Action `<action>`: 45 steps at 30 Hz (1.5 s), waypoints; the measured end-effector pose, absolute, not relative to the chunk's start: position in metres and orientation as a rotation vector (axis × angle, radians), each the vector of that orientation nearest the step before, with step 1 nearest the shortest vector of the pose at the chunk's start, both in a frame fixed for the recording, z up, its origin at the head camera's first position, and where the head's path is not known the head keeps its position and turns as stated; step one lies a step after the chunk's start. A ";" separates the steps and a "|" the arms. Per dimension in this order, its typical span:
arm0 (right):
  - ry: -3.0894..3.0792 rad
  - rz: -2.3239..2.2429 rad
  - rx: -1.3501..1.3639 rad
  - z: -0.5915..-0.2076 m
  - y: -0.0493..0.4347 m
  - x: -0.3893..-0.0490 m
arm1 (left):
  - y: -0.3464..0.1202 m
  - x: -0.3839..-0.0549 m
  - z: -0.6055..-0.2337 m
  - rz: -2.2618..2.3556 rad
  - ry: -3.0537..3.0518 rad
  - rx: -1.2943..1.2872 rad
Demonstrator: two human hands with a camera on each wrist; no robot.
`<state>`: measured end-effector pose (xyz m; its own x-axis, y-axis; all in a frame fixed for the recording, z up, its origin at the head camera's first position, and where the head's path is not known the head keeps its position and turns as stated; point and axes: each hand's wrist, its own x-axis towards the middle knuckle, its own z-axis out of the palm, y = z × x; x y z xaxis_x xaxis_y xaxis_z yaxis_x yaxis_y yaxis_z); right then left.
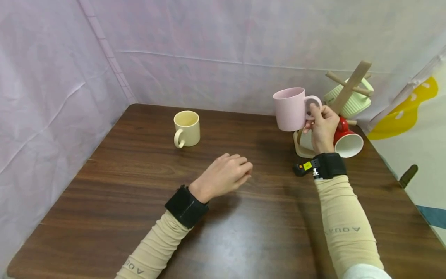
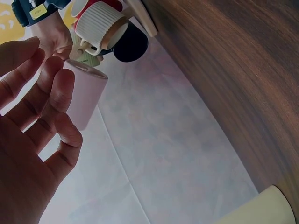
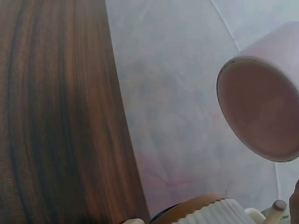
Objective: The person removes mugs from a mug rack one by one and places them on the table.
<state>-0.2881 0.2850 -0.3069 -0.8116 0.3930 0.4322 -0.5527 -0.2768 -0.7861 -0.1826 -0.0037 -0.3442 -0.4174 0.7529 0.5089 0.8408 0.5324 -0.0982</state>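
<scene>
My right hand point(image 1: 324, 126) holds a pink mug point(image 1: 289, 110) by its handle, lifted above the table just left of a wooden mug tree point(image 1: 350, 87). The mug's opening faces up; its pale underside point(image 3: 259, 109) shows in the right wrist view. Over the middle of the table, my left hand point(image 1: 224, 174) hangs with loosely curled fingers and nothing in them. In the left wrist view those fingers point(image 2: 60, 93) appear apart from the pink mug. A pale yellow mug point(image 1: 191, 133) stands upright at the back left of the table, its handle toward the front.
On the mug tree hang a light green ribbed mug point(image 1: 357, 100) and a red mug point(image 1: 348, 145) with a white inside. The left wrist view also shows a white ribbed mug point(image 2: 100, 28) and a dark mug point(image 2: 131, 44) there. A cloth curtain point(image 1: 209, 50) borders the table's back edge.
</scene>
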 end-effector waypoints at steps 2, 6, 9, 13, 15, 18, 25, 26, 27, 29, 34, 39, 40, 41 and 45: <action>-1.378 2.121 0.204 -0.308 0.284 -0.287 | -0.004 -0.182 -0.344 -0.235 -2.276 -1.294; -1.350 2.128 0.228 -0.311 0.283 -0.285 | -0.004 -0.182 -0.343 -0.234 -2.284 -1.296; -1.324 2.123 0.254 -0.312 0.283 -0.284 | -0.005 -0.181 -0.343 -0.230 -2.288 -1.298; -1.285 2.115 0.295 -0.316 0.285 -0.283 | -0.004 -0.181 -0.343 -0.223 -2.286 -1.300; -1.270 2.115 0.317 -0.317 0.285 -0.282 | -0.004 -0.181 -0.343 -0.223 -2.286 -1.302; -1.253 2.128 0.335 -0.318 0.285 -0.281 | -0.004 -0.181 -0.343 -0.227 -2.288 -1.304; -1.206 2.199 0.339 -0.318 0.281 -0.276 | -0.004 -0.181 -0.343 -0.230 -2.286 -1.310; -1.199 2.208 0.342 -0.319 0.281 -0.275 | -0.004 -0.181 -0.344 -0.228 -2.286 -1.310; -1.186 2.222 0.345 -0.319 0.280 -0.275 | -0.004 -0.181 -0.344 -0.227 -2.286 -1.311; -1.174 2.228 0.349 -0.320 0.279 -0.273 | -0.004 -0.181 -0.344 -0.226 -2.287 -1.313; -1.139 2.256 0.351 -0.322 0.278 -0.270 | -0.004 -0.181 -0.344 -0.230 -2.289 -1.310; -1.121 2.300 0.363 -0.324 0.277 -0.266 | -0.004 -0.181 -0.344 -0.231 -2.286 -1.301; -1.117 2.311 0.364 -0.325 0.277 -0.266 | -0.004 -0.181 -0.344 -0.231 -2.286 -1.301; -1.121 2.314 0.363 -0.326 0.277 -0.265 | -0.003 -0.181 -0.345 -0.230 -2.286 -1.302; -1.113 2.342 0.356 -0.327 0.276 -0.262 | -0.003 -0.181 -0.344 -0.234 -2.294 -1.303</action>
